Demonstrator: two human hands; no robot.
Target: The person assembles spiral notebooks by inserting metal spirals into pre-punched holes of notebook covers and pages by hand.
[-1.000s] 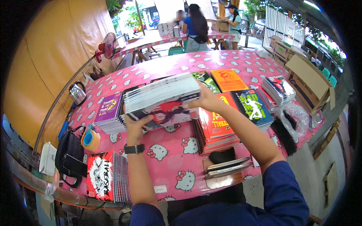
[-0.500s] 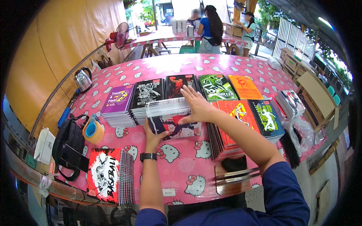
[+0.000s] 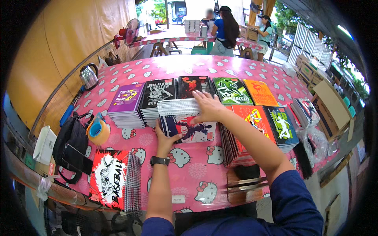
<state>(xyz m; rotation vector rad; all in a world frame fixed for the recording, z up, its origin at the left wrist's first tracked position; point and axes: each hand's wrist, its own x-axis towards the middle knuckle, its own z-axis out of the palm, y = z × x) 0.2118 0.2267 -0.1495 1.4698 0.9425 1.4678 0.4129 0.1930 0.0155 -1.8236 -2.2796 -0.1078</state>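
Between my hands is a stack of spiral notebooks (image 3: 188, 129), with a dark, red and white sports-figure cover and a thick row of white coils along its far edge. My left hand (image 3: 167, 138) grips its near left corner, thumb over the cover; the other fingers are partly hidden at its side. My right hand (image 3: 209, 108) lies open across the right end, fingers stretched over the coils and thumb reaching onto the cover. Just beyond stand piles of notebooks: purple (image 3: 125, 98), black (image 3: 158, 94), black with a red player (image 3: 193, 86), green (image 3: 231, 91) and orange (image 3: 258, 93).
Red-orange notebooks (image 3: 252, 122) and dark green-figured ones (image 3: 282, 126) are piled right; baseball notebooks (image 3: 108, 177) lie near left. Tape (image 3: 98, 131), a black bag (image 3: 70, 145) and a kettle (image 3: 89, 76) line the left side. A cardboard box (image 3: 332, 110) stands right. People work at a far table.
The view has shifted slightly, moving the scene a little to the right. Both hands stay at the notebook stack, whose coil edge now looks more even and sharper.
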